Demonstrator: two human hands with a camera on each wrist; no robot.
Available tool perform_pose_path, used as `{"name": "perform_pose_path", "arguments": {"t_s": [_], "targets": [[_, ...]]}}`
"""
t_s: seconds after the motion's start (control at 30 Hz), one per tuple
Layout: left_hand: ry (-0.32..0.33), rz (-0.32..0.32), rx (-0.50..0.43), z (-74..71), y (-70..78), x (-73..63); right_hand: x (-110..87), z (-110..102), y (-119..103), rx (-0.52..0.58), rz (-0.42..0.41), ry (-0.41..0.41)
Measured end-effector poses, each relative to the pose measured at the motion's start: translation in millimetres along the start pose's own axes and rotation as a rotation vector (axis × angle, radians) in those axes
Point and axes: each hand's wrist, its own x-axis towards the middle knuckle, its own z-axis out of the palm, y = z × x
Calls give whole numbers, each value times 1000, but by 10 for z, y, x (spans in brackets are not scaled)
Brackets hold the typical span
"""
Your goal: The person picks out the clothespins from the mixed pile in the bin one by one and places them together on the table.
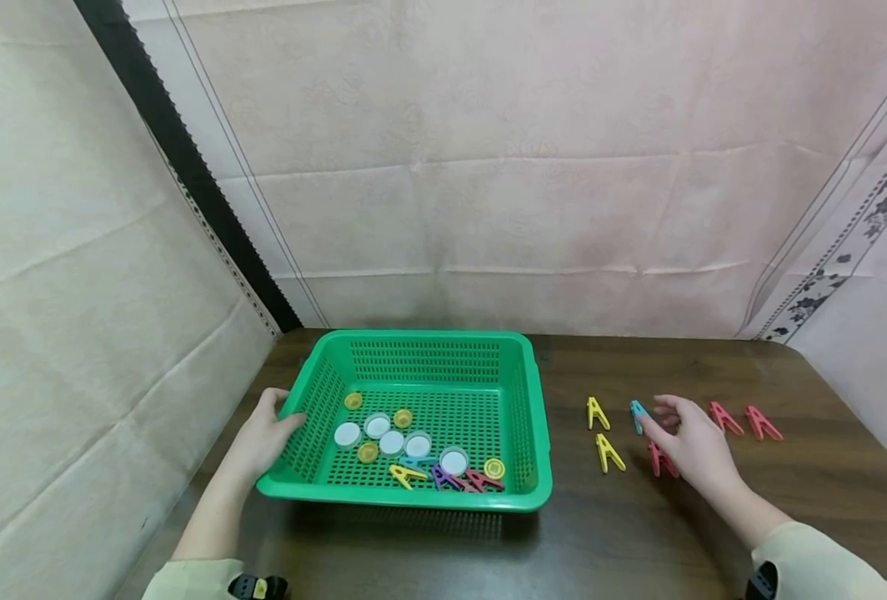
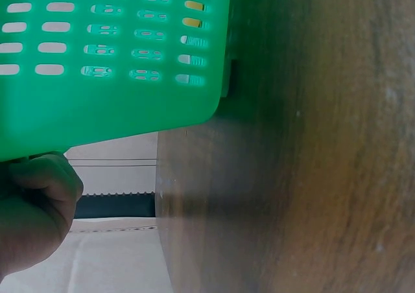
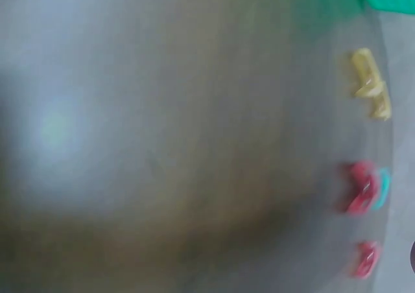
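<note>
My left hand (image 1: pixel 261 437) grips the left rim of a green plastic basket (image 1: pixel 323 497), and its curled fingers (image 2: pixel 55 179) show at the rim in the left wrist view. In the basket lie several white caps, yellow round caps, and clothespins, among them a yellow clothespin (image 1: pixel 408 476) and a purple clothespin (image 1: pixel 443 477). My right hand (image 1: pixel 693 442) is over the table, thumb and forefinger apart beside a blue clothespin (image 1: pixel 637 416). Whether the thumb touches it I cannot tell. Below the hand lies a red clothespin (image 1: pixel 661 459), partly covered.
Two yellow clothespins (image 1: pixel 607 452) lie between basket and right hand. Two more red clothespins (image 1: pixel 763 423) lie farther right on the brown wooden table (image 1: pixel 563 550). Pale cloth (image 1: pixel 488 208) hangs behind the table and along both sides.
</note>
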Motion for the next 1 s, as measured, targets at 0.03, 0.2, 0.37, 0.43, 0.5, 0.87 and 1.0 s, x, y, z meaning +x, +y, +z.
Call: {"name": "perform_pose_path", "arguments": {"t_s": [0.03,0.2,0.37,0.43,0.5,0.87,1.0], "targets": [[1,2,1,0,-2,0,37,1,-46,6,-9,-5],[4,9,9,1,3,0,204,43,-306,69,-60,-18],[4,12,16,-1,3,-2,356,145,-632,131,-141,-54],[3,12,17,-3,3,-7,407,193,-783,161,-169,-88],[1,12,18,-6,4,-17,450,243,-933,198,-194,-125],[-7,13,33,-11,-15,22,512,494,-1387,244,-263,-243],[-8,21,38,-15,-8,0,549,557,-1544,234,-277,-312]]}}
